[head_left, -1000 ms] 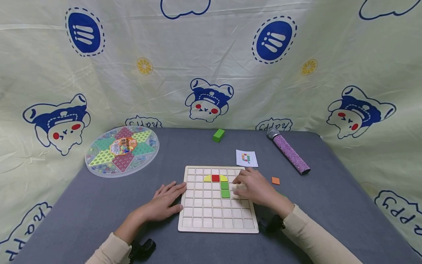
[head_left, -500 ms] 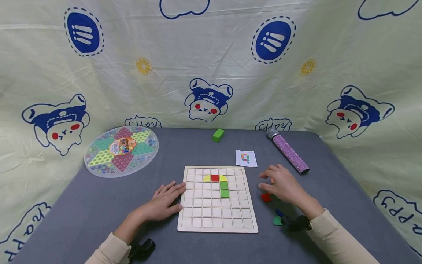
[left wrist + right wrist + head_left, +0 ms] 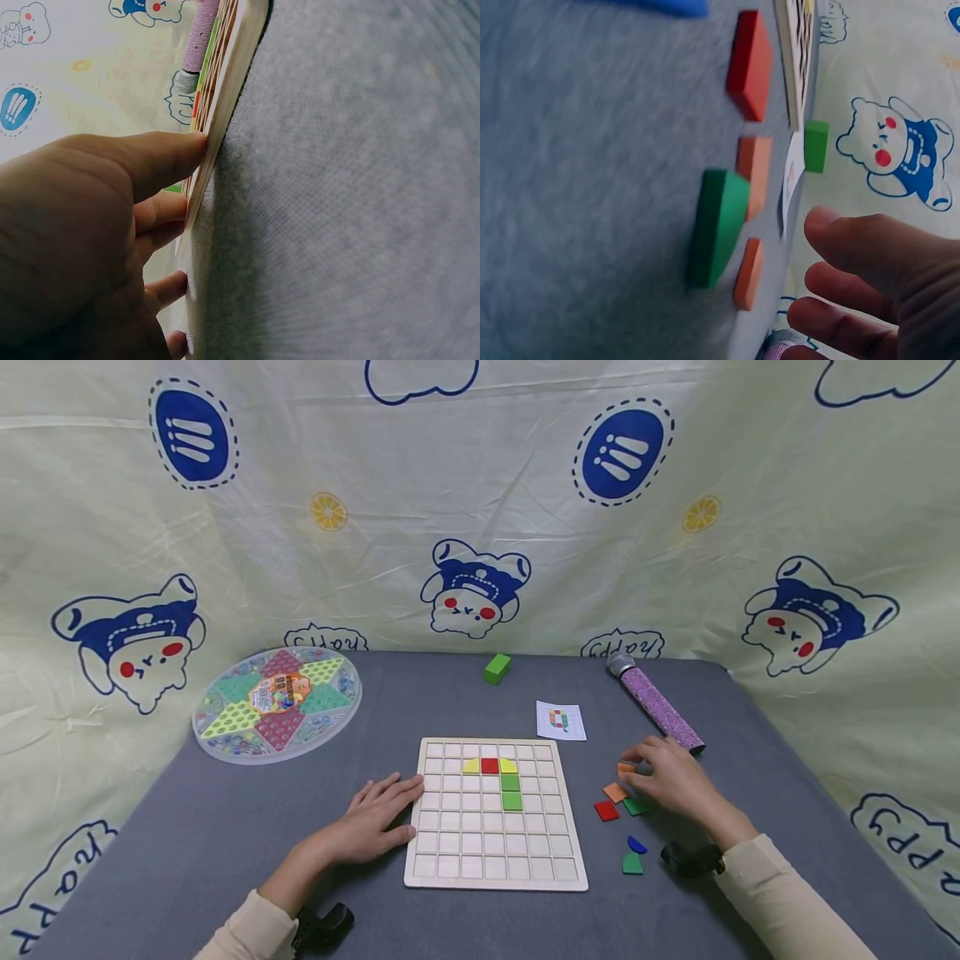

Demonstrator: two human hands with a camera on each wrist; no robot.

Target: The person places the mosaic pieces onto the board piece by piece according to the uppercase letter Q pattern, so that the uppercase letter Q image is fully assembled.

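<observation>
A wooden grid board [image 3: 457, 843] lies on the table, with two yellow pieces, a red square [image 3: 490, 766] and two green squares [image 3: 511, 801] in its cells. My left hand [image 3: 378, 818] rests flat at the board's left edge; in the left wrist view its thumb and fingertips touch the rim [image 3: 217, 127]. To the right of the board, my right hand [image 3: 675, 777] reaches over an orange tile [image 3: 626, 768]. In the right wrist view its thumb and fingers are spread apart, with nothing seen between them. A second orange tile [image 3: 615, 792] and a dark green piece [image 3: 718, 229] lie close by.
Nearer me lie a red square [image 3: 607, 811], a blue piece [image 3: 637, 844] and a green piece [image 3: 632, 863]. A pattern card [image 3: 561, 722], a green block [image 3: 497, 668] and a glittery microphone [image 3: 660, 706] are farther back. At left lies a round game box [image 3: 277, 703].
My right hand has moved right, away from the board's right edge, to the loose tiles. Tiles it had covered now show. My left hand has stayed in place.
</observation>
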